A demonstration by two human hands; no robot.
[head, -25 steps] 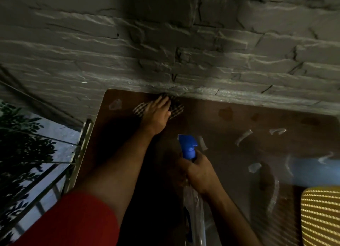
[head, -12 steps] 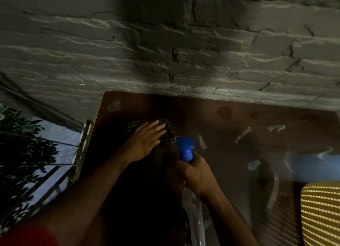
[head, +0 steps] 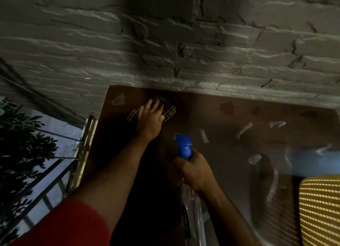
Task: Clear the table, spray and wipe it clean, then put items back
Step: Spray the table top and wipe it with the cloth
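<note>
Our left hand [head: 151, 117] flat on the cloth [head: 170, 111], fingers straight, pressing it to the table [head: 230, 135] near the far left corner, our right hand [head: 196, 170] clenched round the bottle [head: 184, 144] neck, well nearer us.

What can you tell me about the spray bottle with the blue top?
The spray bottle has a bright blue plastic trigger head and a clear see-through body that runs down toward the bottom of the picture. It is held over the brown table, nozzle pointing away toward the stone wall. The right hand grips it round the neck, just under the blue head. Whether there is liquid inside cannot be told in this dim light.
</note>
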